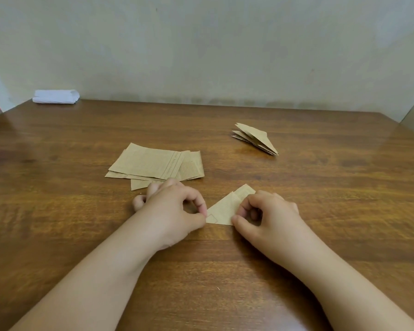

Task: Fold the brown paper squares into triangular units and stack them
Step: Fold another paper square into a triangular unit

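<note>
Both hands are pinching the half-folded paper [222, 210]: left hand [175, 209] at its nine o'clock corner, right hand [268, 216] at three o'clock.

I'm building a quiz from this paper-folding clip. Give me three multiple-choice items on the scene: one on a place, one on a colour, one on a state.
1. Where does the stack of folded triangular units lie?
A. far right of the flat paper squares
B. under the left hand
C. on the white cloth

2. What colour is the folded cloth at the table's far left corner?
A. red
B. white
C. brown

3. How is the paper being folded held?
A. lying untouched
B. lifted by one hand
C. pinched at both ends on the table

Key: 1 A, it sits beyond and right of the flat paper squares. 2 B, it is plainly white against the wooden table. 3 C, the left hand and right hand each pinch an end.
</note>
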Action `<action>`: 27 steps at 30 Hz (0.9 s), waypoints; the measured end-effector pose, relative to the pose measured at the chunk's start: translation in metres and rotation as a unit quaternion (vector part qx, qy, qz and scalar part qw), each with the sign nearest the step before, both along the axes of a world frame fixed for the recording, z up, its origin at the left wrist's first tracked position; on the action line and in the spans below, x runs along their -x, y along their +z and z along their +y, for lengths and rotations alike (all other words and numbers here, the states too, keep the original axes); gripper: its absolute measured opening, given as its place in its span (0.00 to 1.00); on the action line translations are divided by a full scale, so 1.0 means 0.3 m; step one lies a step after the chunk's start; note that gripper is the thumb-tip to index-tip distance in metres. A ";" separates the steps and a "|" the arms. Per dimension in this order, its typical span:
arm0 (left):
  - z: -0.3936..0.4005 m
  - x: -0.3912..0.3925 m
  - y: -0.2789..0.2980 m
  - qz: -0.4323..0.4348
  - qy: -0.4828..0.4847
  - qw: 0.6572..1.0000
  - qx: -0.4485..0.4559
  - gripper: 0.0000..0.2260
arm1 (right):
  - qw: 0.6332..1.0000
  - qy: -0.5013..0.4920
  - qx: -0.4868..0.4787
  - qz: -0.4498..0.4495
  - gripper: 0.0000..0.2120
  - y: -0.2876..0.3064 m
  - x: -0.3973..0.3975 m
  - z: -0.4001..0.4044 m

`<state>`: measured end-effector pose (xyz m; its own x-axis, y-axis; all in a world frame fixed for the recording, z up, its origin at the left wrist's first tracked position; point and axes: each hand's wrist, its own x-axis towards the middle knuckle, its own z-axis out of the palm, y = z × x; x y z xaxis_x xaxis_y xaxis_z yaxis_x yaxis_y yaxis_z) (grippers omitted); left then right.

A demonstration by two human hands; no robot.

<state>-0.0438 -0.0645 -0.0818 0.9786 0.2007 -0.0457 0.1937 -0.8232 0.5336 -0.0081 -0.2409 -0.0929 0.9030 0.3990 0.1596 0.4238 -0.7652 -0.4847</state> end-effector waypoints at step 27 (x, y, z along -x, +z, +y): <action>0.030 -0.013 0.004 0.008 -0.011 1.000 0.018 0.04 | 0.995 -0.060 0.025 0.082 0.10 0.038 -0.006 -0.051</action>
<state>-0.0399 -0.0556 -0.0807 0.9819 0.1763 -0.0692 0.1845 -0.8073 0.5606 -0.0064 -0.2561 -0.0814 0.9567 0.2909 -0.0106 0.2469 -0.8301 -0.5000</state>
